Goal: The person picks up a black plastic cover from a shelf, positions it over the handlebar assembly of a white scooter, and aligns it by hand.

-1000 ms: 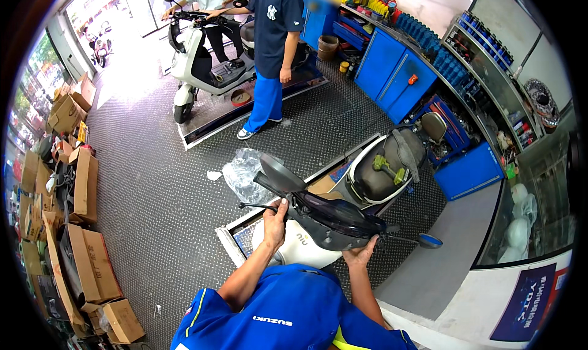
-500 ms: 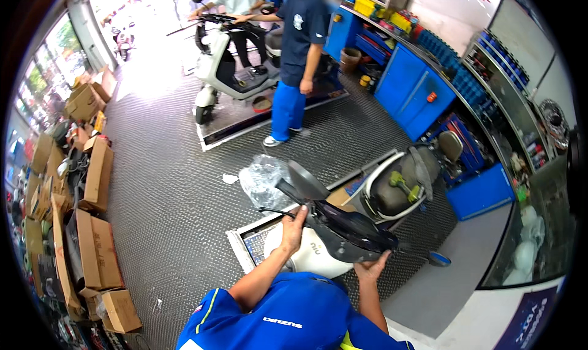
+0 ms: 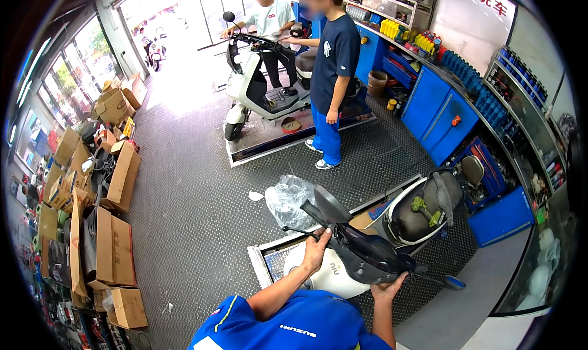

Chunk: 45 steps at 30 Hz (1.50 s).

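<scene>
In front of me stands a scooter with a white front panel (image 3: 340,279) and a black handlebar cover (image 3: 367,255). My left hand (image 3: 315,251) is closed around the cover's left end, beside the brake lever (image 3: 300,231) and below a mirror (image 3: 331,204). At the other end, my right hand (image 3: 388,287) grips the cover's lower edge, thumb up along its side. A second, blue-tinted mirror (image 3: 454,282) sticks out to the right. Farther back on the scooter, a green power tool (image 3: 425,211) lies on the dark seat (image 3: 409,223).
Clear plastic wrap (image 3: 290,202) lies on the floor beyond the lift platform (image 3: 262,268). Two people stand by another scooter (image 3: 263,93) on a platform at the back. Cardboard boxes (image 3: 114,246) line the left; blue cabinets (image 3: 438,114) and bottle shelves run along the right.
My view has shifted, so the scene sits lower and farther right. Both hands keep their hold on the handlebar cover, with little visible change in its position.
</scene>
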{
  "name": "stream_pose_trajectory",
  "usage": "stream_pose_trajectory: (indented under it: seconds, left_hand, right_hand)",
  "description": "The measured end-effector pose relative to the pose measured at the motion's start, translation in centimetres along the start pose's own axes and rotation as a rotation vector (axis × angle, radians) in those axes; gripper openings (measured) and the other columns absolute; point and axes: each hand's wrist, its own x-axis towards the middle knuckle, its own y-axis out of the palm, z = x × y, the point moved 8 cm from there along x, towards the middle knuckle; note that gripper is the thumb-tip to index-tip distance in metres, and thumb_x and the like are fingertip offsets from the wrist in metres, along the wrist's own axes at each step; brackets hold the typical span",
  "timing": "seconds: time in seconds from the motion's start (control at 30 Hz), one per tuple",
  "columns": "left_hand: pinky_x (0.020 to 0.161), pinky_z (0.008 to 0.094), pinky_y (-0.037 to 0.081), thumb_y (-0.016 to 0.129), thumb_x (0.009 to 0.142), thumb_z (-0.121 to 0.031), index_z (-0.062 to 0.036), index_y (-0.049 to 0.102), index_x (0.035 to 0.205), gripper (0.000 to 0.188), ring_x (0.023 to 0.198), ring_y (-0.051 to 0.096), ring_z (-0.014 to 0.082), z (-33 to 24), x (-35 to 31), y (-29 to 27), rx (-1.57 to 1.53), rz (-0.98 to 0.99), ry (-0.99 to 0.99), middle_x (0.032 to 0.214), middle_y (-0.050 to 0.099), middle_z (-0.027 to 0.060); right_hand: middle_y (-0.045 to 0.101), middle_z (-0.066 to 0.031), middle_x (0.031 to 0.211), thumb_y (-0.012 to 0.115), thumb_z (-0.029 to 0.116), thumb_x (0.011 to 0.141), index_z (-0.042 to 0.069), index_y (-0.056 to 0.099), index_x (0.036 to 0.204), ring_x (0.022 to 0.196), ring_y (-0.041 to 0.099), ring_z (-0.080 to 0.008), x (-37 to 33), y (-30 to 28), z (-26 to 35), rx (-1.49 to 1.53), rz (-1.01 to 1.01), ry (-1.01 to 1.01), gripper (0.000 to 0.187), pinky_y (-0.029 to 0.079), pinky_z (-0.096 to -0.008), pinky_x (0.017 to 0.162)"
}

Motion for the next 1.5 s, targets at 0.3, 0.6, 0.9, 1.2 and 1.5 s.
stream_pose_trajectory:
  seconds: [0.3,0.6,0.9,1.2,1.5]
  left_hand:
    - [0.1,0.0302,0.048,0.067,0.106,-0.03,0.0021,0.061,0.128,0.04,0.106,0.062,0.014,0.3,0.0,0.7,-0.074,0.041,-0.004,0.115,0.069,0.0045]
    - [0.112,0.0319,0.042,0.074,0.101,-0.032,0.0132,0.05,0.14,0.064,0.122,0.059,0.0188,-0.4,-0.7,1.2,-0.092,0.08,0.019,0.133,0.065,0.0142]
    - [0.107,0.0292,0.046,0.072,0.102,-0.02,0.0121,0.056,0.14,0.052,0.117,0.061,0.015,0.1,-0.2,0.7,-0.12,0.081,-0.027,0.132,0.067,0.0118]
    - [0.111,0.0337,0.044,0.072,0.101,-0.02,0.0105,0.058,0.138,0.05,0.121,0.062,0.0192,0.0,0.2,0.2,-0.003,0.081,0.013,0.132,0.068,0.0126]
    - [0.104,0.0333,0.048,0.077,0.098,-0.027,0.0115,0.059,0.134,0.056,0.111,0.062,0.0179,0.1,-0.5,0.4,-0.043,0.044,0.021,0.124,0.069,0.01]
  right_hand:
    - [0.054,-0.007,0.155,0.065,0.075,0.088,0.019,0.047,0.156,0.14,0.052,-0.0329,-0.6,-1.0,-0.4,-0.013,-0.027,0.073,0.09,0.039,-0.0576,0.119]
    - [0.059,-0.0073,0.149,0.066,0.07,0.091,0.016,0.049,0.153,0.134,0.058,-0.0306,-2.1,0.6,-1.7,-0.132,0.002,0.143,0.084,0.046,-0.0519,0.111]
    - [0.064,-0.008,0.143,0.065,0.062,0.096,0.014,0.053,0.149,0.129,0.061,-0.0325,-1.6,-0.4,-1.5,-0.126,-0.074,0.158,0.072,0.049,-0.0523,0.108]
    - [0.071,-0.0103,0.131,0.055,0.051,0.105,0.011,0.06,0.141,0.117,0.069,-0.0328,-2.6,0.0,-1.8,-0.084,-0.119,0.168,0.055,0.054,-0.0478,0.104]
    - [0.066,-0.0121,0.141,0.058,0.046,0.105,0.01,0.056,0.146,0.128,0.063,-0.0334,-2.3,-2.2,-1.7,-0.029,-0.096,0.14,0.054,0.051,-0.0515,0.107]
